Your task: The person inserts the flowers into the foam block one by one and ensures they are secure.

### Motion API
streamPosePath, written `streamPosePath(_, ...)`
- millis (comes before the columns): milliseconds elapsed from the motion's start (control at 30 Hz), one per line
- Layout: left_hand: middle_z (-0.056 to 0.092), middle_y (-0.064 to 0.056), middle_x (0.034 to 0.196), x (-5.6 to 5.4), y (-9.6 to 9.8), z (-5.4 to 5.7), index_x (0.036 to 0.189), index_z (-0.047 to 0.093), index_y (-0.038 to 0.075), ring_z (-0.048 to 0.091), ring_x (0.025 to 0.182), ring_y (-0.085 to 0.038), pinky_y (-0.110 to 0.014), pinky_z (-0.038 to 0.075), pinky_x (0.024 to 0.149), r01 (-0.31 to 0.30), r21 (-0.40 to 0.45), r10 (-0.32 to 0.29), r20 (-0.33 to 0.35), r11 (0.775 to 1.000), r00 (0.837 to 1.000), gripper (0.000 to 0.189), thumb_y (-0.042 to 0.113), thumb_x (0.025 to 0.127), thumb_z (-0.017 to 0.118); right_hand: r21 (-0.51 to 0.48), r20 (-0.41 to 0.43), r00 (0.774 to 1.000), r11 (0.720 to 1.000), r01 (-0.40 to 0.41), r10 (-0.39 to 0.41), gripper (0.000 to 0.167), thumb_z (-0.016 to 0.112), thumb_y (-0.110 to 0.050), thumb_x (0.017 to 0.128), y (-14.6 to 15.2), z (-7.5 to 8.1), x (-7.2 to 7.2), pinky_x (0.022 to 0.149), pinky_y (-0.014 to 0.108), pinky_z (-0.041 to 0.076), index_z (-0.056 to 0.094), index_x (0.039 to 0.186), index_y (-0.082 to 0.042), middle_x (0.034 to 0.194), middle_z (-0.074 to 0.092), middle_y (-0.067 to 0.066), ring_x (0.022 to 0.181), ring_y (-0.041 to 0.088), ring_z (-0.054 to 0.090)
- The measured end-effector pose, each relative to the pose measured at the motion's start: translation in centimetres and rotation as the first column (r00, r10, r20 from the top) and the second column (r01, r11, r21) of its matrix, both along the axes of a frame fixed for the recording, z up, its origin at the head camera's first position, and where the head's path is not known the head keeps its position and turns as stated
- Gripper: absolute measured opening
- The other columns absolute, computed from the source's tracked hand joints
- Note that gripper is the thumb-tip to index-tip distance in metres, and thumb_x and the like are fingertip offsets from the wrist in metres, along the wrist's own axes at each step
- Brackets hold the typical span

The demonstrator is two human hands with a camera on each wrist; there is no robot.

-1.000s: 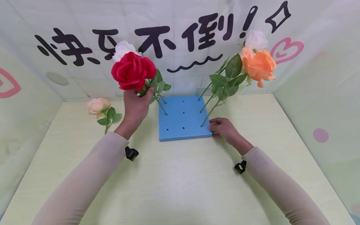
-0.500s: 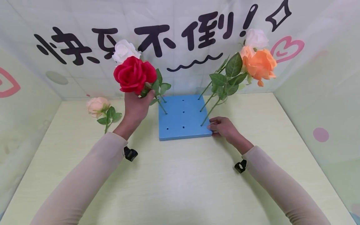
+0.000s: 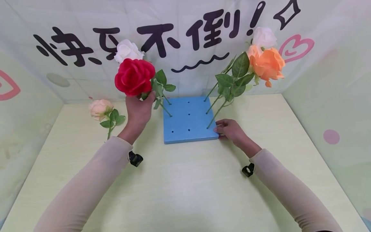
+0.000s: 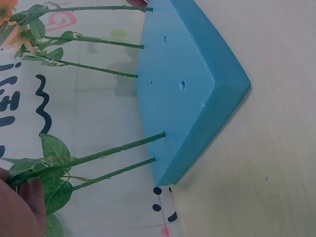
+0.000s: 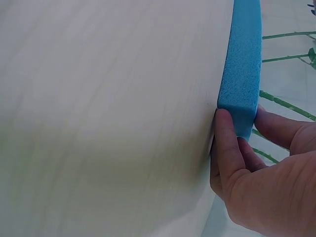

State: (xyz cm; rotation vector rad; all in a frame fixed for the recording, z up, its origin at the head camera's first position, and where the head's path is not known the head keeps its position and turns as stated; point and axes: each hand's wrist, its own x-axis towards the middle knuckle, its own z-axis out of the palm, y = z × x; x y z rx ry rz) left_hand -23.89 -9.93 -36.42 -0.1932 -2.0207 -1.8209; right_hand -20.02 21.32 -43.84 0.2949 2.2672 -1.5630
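My left hand point(image 3: 138, 109) grips the stem of a red rose point(image 3: 134, 77) just under its bloom, and the stem's lower end stands in a hole on the left side of a blue foam board point(image 3: 179, 124). In the left wrist view, fingers point(image 4: 34, 195) pinch that green stem point(image 4: 113, 150) near its leaves. At the board's front right corner, my right hand point(image 3: 230, 131) holds the edge, thumb on top and fingers against the side, as the right wrist view shows. A white rose point(image 3: 127, 51) stands behind the red one, its stem also in the board.
An orange rose point(image 3: 268, 64), a peach one partly behind it and a pale pink rose point(image 3: 263, 37) lean rightward from the board's right-hand holes. On the table point(image 3: 185, 187) at left lies a light pink rose point(image 3: 100, 109). Printed fabric walls point(image 3: 87, 19) surround the table.
The red bloom has tilted and shifted slightly left and down with my left hand. My right hand stays at the board's corner.
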Motion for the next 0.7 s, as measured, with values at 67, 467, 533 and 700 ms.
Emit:
streamPosePath(67,0.062,-0.003,0.107,0.1,0.0,-0.1,0.119,0.056,0.007,0.056,0.097,-0.014,-0.025,0.052,0.084,-0.017,0.005,0.017,0.006,1.000,1.000,0.032,0.009,0.089,0.067,0.003,-0.001,1.000,1.000,-0.001,0.001,0.045,0.060,-0.009,0.096,0.0,0.0,0.0,0.079,0.030,0.058,0.048,0.137,0.005,0.130,0.056,0.022,0.094,0.019,0.065)
streamPosePath(467,0.058,0.005,0.080,0.4,0.7,0.1,0.102,0.056,0.012,0.053,0.084,-0.014,-0.025,0.046,0.074,-0.133,0.059,0.131,0.026,0.989,0.991,0.018,0.003,0.088,0.062,0.000,0.000,1.000,1.000,0.003,-0.003,0.044,0.060,-0.010,0.096,0.2,0.0,0.0,0.078,0.029,0.059,0.049,0.136,0.005,0.128,0.056,0.022,0.091,0.017,0.065)
streamPosePath(533,0.057,0.006,0.082,0.9,1.1,0.6,0.100,0.055,0.012,0.052,0.084,-0.013,-0.025,0.044,0.074,-0.156,0.078,0.153,0.038,0.985,0.988,0.017,0.001,0.088,0.060,0.000,0.000,1.000,1.000,0.004,-0.004,0.044,0.060,-0.009,0.096,0.2,0.0,0.0,0.078,0.030,0.059,0.049,0.136,0.005,0.129,0.056,0.022,0.091,0.018,0.065)
streamPosePath(700,0.058,0.003,0.095,2.0,2.1,1.6,0.108,0.057,0.010,0.050,0.090,-0.011,-0.024,0.044,0.076,-0.213,0.085,0.208,0.067,0.973,0.976,0.020,0.004,0.089,0.060,-0.008,-0.001,1.000,1.000,0.001,-0.001,0.044,0.061,-0.010,0.096,0.2,-0.1,0.0,0.080,0.031,0.058,0.049,0.136,0.006,0.128,0.056,0.022,0.092,0.018,0.065)
